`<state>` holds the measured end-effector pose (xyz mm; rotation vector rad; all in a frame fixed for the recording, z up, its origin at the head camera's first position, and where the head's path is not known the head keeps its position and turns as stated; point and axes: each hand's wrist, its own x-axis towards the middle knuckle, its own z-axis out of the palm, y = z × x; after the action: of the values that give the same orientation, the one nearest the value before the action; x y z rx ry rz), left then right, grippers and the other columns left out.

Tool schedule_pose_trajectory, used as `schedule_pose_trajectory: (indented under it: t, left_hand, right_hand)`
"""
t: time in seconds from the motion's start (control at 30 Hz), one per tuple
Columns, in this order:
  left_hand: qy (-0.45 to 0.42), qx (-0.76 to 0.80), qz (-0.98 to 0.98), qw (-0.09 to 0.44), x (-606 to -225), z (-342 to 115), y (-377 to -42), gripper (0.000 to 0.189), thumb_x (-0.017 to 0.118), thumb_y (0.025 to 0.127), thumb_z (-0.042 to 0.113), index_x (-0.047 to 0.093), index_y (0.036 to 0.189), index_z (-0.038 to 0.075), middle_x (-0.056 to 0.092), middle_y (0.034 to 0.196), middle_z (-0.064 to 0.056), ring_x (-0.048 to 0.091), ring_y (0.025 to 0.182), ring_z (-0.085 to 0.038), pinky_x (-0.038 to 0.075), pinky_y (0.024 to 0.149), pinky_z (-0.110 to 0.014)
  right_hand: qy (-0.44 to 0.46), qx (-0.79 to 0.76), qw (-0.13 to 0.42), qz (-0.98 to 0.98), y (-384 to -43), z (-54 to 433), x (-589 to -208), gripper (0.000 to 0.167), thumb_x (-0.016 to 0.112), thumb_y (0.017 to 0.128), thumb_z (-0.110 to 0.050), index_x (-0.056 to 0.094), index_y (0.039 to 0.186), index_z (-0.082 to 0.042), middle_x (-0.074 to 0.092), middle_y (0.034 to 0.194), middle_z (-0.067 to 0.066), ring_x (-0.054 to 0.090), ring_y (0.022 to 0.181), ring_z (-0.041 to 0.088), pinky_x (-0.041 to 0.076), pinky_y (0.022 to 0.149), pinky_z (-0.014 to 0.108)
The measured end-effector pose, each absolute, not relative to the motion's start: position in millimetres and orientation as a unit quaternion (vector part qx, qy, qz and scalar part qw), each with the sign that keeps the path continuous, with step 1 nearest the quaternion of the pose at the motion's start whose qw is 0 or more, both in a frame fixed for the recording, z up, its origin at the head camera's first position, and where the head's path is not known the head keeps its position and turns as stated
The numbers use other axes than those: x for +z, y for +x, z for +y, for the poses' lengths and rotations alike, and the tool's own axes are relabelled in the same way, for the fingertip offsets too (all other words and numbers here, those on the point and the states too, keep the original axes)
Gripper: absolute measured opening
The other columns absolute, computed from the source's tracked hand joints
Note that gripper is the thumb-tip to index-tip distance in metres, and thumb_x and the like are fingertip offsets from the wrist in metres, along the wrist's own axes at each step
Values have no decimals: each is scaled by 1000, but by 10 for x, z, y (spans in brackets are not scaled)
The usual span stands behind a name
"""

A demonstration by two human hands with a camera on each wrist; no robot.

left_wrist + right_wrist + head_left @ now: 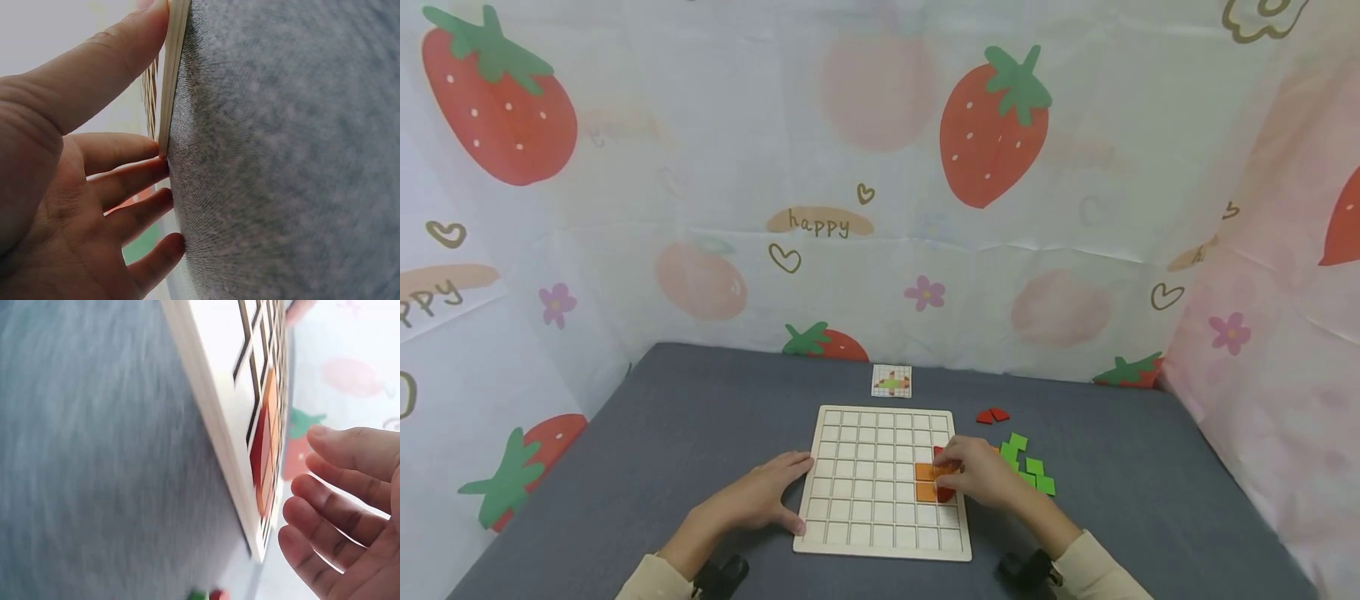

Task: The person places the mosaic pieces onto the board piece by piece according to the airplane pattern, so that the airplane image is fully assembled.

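Observation:
A pale wooden grid board [865, 510] lies flat on the table. My left hand [765, 493] rests at its left side, thumb and fingertips touching the edge; the left wrist view shows those fingers [134, 215] extended and spread. Over the board's right part is my right hand [988, 473], fingers loosely bent. In the right wrist view this hand [350, 506] appears raised off the pieces, with nothing visible between thumb and fingers. Below it sit orange squares [926, 492] and red pieces [258, 456] in the grid cells, partly hidden by the hand in the head view.
Several green squares [1034, 467] lie right of the board, near an orange piece mostly covered by the right hand. Two red rounded pieces [992, 415] are farther back. A small pattern card [892, 382] lies beyond the board. Printed cloth [850, 167] hangs behind the dark table [700, 417].

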<state>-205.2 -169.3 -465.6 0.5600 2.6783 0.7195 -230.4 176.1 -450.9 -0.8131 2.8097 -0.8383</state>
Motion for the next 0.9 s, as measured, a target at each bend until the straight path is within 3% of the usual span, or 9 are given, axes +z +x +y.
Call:
schedule_pose_trajectory:
  t: [0.23,0.57,0.9]
  left_hand:
    - [192,248,936,159,-4660,-1688,-2058,97,87,65,33,43,144,-2,41,151,-18,34,143,-40,30,111,-61]
    - [198,254,934,157,-4643,-1692,-2045,96,87,66,31,43,144,-4,40,151,-20,34,142,-40,30,111,-61]
    - [206,257,931,155,-4634,-1693,-2042,96,87,66,31,43,144,-4,40,151,-21,34,142,-42,30,110,-63]
  right_hand:
    - [-228,-265,25,936,-2380,2001,-4465,19,74,84,-12,74,101,-3,65,92,3,58,80,12,50,68,22]
    - [-187,-250,8,950,-2537,2360,-4384,22,72,86,-11,73,106,-2,65,97,8,59,90,23,53,77,39]
    - [-171,-259,31,950,-2641,2612,-4445,27,69,88,-9,69,113,1,63,106,14,61,101,33,54,84,47]
